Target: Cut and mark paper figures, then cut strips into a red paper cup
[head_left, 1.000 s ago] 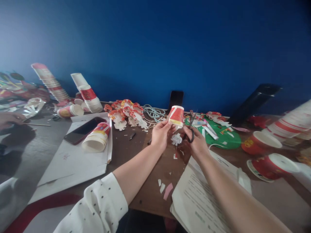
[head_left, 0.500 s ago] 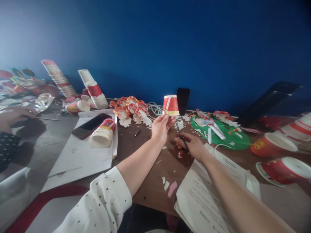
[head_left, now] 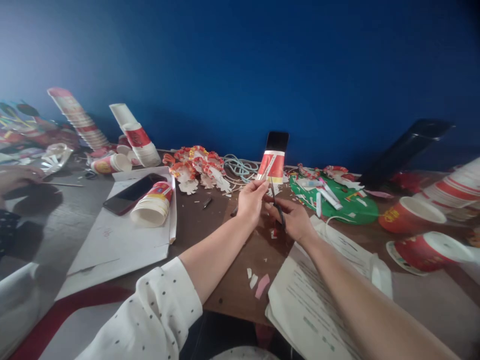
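Note:
My left hand [head_left: 252, 201] pinches a red and white paper cup piece [head_left: 273, 166] with a yellow band, raised above the table. Just right of it, my right hand [head_left: 290, 217] is closed round the dark handles of a pair of scissors [head_left: 279, 212]. The blades point up at the lower edge of the cup piece; whether they touch it I cannot tell. Behind the piece a black phone [head_left: 278, 141] leans on the blue wall. Small white and pink paper scraps [head_left: 262, 286] lie below my hands.
Cut red and white paper shapes [head_left: 200, 167] pile up by the wall. A green disc [head_left: 347, 207] holds tubes and scraps. Red cups [head_left: 412, 214] stand right; a cup stack [head_left: 152, 205] lies on white paper [head_left: 122, 240]. Printed sheets [head_left: 311, 305] lie under my right arm. Another person's hand [head_left: 20, 179] is far left.
The cup piece has shifted slightly right and down in the view and now overlaps the leaning phone. My right hand with the scissors has come closer to my left hand. The view has shifted a little.

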A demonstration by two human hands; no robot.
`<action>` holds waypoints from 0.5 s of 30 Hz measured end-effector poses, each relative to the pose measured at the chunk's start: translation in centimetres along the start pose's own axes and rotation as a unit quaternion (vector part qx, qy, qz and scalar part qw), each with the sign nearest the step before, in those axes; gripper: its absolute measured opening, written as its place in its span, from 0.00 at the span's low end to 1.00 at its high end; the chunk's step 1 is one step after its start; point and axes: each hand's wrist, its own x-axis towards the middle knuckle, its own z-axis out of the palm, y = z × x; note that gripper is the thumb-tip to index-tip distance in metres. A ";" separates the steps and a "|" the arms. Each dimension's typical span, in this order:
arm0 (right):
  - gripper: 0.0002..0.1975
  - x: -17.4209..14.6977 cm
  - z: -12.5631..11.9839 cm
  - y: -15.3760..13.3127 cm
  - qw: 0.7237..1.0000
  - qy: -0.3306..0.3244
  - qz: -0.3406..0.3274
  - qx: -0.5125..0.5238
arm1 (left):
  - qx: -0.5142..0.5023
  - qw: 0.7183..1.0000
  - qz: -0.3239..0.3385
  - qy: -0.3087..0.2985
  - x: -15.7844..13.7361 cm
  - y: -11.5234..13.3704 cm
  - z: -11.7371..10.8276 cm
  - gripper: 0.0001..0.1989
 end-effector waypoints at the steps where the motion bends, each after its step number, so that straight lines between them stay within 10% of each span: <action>1: 0.24 0.0 0.1 0.0 1.000 0.001 0.000 0.003 | 0.008 1.000 -0.001 0.002 -0.1 0.1 0.1 0.11; 15: 0.27 -0.2 0.8 0.0 0.999 0.030 0.001 0.044 | 0.052 0.998 -0.020 0.011 -0.5 -0.4 0.2 0.12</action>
